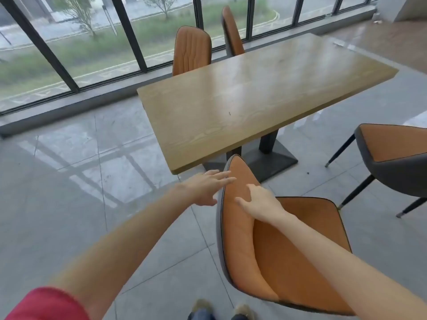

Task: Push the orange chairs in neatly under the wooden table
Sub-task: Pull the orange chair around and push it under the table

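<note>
- near chair (288,245): pulled out, turned sideways to the wooden table (254,93); backrest toward the table, seat facing right.
- your left hand (205,188): spread, behind the backrest top.
- your right hand (261,202): spread, on the backrest's front, nearer.

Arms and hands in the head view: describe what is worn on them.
Both forearms are bare. The left arm has a red short sleeve at its upper end. The left hand and right hand wear no gloves, and no watch or rings show.
</note>
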`<state>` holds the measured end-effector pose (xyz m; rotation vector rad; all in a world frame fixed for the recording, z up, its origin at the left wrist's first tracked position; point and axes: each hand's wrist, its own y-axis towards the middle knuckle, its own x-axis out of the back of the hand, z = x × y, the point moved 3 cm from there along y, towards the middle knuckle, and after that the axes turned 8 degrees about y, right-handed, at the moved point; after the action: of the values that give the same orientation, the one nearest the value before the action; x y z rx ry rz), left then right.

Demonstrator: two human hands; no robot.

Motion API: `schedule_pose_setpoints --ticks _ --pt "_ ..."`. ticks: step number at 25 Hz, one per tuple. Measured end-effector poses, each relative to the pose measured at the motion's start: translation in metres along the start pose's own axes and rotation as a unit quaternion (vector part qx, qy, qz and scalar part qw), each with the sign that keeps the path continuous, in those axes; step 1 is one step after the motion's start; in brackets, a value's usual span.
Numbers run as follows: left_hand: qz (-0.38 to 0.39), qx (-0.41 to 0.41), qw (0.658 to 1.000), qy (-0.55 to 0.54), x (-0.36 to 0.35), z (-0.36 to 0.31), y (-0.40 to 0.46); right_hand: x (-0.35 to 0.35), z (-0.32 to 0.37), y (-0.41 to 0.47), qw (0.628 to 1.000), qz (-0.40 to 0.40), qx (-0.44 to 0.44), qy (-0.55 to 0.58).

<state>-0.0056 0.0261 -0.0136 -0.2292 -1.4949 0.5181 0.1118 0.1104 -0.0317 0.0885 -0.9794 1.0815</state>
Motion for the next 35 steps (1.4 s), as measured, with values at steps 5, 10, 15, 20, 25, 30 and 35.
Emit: schedule_pose_setpoints --ticks 5,10,15,20,25,30,35 --pt "0.027 -0.029 0.996 0.082 -0.012 -0.001 0.022 -0.040 0.001 0.009 0.994 0.057 -0.051 0.079" --pt "-0.003 -0.071 0.988 0.134 -0.018 0.006 0.035 -0.068 0.009 0.017 0.989 0.034 -0.084 0.115" --pt "-0.006 -0.119 0.976 0.180 -0.021 0.005 0.053 -0.085 0.021 0.016 0.985 -0.050 -0.120 0.116" --pt "-0.007 -0.146 0.962 0.230 -0.017 0.005 0.068 -0.093 0.022 0.019 0.968 -0.108 -0.162 0.158" --pt "-0.016 -0.142 0.957 0.252 -0.020 0.003 0.066 -0.085 0.019 0.020 0.972 -0.074 -0.141 0.172" --pt "-0.029 -0.156 0.940 0.301 -0.025 -0.006 0.056 -0.080 0.020 0.003 0.981 -0.027 -0.116 0.155" --pt "-0.030 -0.182 0.933 0.309 -0.035 -0.017 0.037 -0.084 0.016 -0.018 0.989 0.026 -0.096 0.113"
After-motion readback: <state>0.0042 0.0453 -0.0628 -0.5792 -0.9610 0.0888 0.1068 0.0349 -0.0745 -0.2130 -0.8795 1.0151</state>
